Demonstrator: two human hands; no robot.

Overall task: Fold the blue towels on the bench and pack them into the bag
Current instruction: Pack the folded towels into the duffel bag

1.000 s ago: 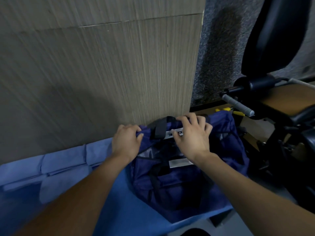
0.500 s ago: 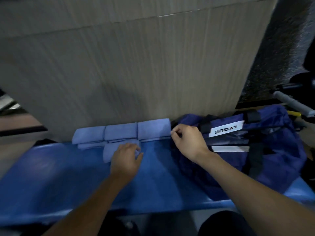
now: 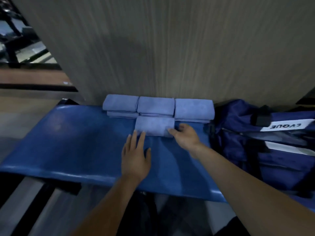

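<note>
A gym: padded blue bench point(image 3: 71, 142), towels, sports bag point(image 3: 255, 150).

Bench point(image 3: 76, 143): blue padded, runs across mid frame, front edge toward lower frame.
Towels: 3 folded stacks in a row at bench's back edge vs. wall, center frame: left stack point(image 3: 120, 103), mid stack point(image 3: 155, 105), right stack point(image 3: 194, 108). 4th folded towel point(image 3: 154, 126) lies just in front of mid stack.
L hand point(image 3: 135, 157): flat, fingers straight, tips touching front-left edge of 4th towel.
R hand point(image 3: 185, 135): fingers on 4th towel's right end; grip unclear, blurred.
Bag point(image 3: 255, 150): dark blue, right of frame, on bench, white label w/ black letters.
Wall point(image 3: 170, 48): grey wood-grain panel, upper frame.
</note>
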